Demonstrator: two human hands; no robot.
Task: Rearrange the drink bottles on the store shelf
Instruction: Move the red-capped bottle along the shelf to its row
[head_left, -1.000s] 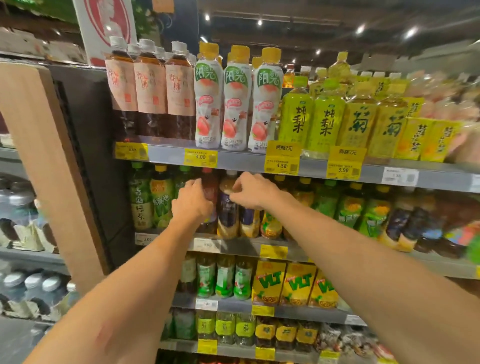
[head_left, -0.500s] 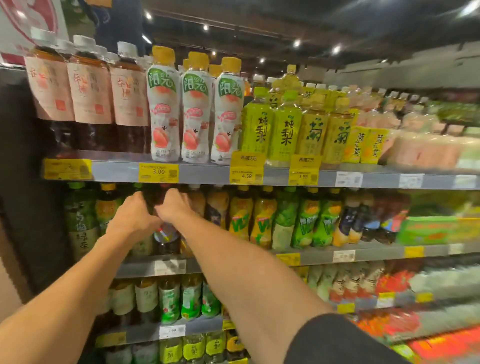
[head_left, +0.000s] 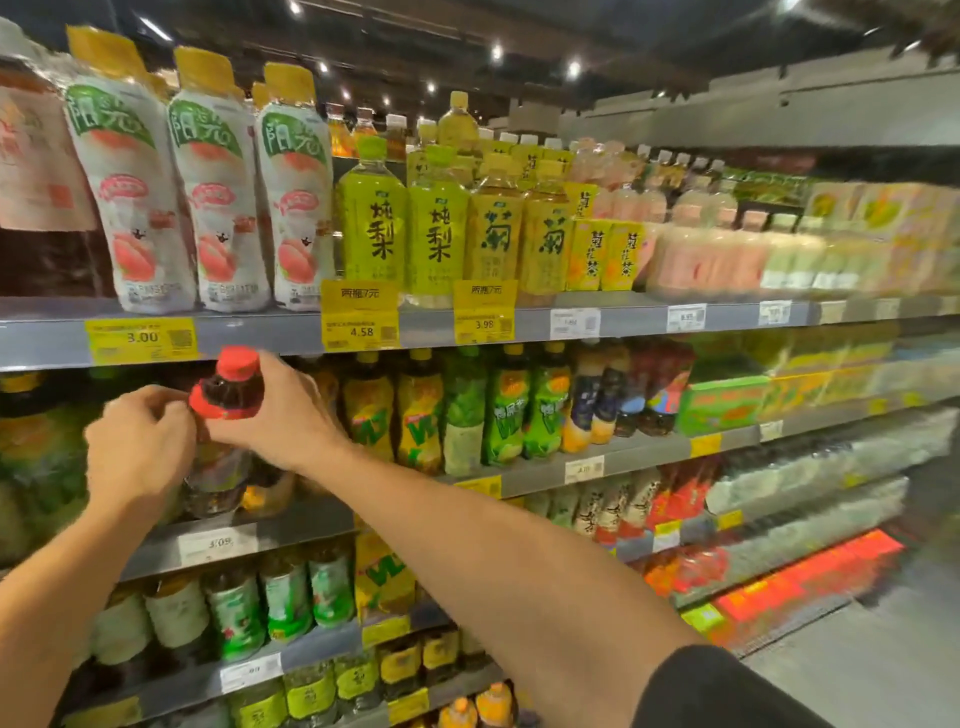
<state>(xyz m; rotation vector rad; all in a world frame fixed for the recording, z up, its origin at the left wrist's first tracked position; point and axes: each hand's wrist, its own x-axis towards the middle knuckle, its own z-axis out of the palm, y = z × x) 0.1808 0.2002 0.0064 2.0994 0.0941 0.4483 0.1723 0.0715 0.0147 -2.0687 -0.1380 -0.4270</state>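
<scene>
A dark drink bottle with a red cap (head_left: 231, 387) is out in front of the second shelf (head_left: 634, 457), its cap level with the edge of the shelf above. My right hand (head_left: 280, 415) is wrapped around its upper part from the right. My left hand (head_left: 140, 449) touches the same bottle lower down on the left, fingers curled against its body. The bottle's lower half is blurred and partly hidden by both hands. Yellow and green tea bottles (head_left: 415, 415) stand in a row just right of it on the same shelf.
The top shelf (head_left: 301, 330) carries white peach-label bottles (head_left: 213, 197) and yellow-green bottles (head_left: 436, 228), with yellow price tags (head_left: 361, 319) on its edge. Lower shelves hold green-label bottles (head_left: 234, 618) and yellow cartons (head_left: 384, 571). The aisle floor (head_left: 857, 670) lies at the lower right.
The view has swung to the right. Both hands, which were reaching among bottles on the second shelf, have drawn a red-capped dark bottle forward and up out of the row.
</scene>
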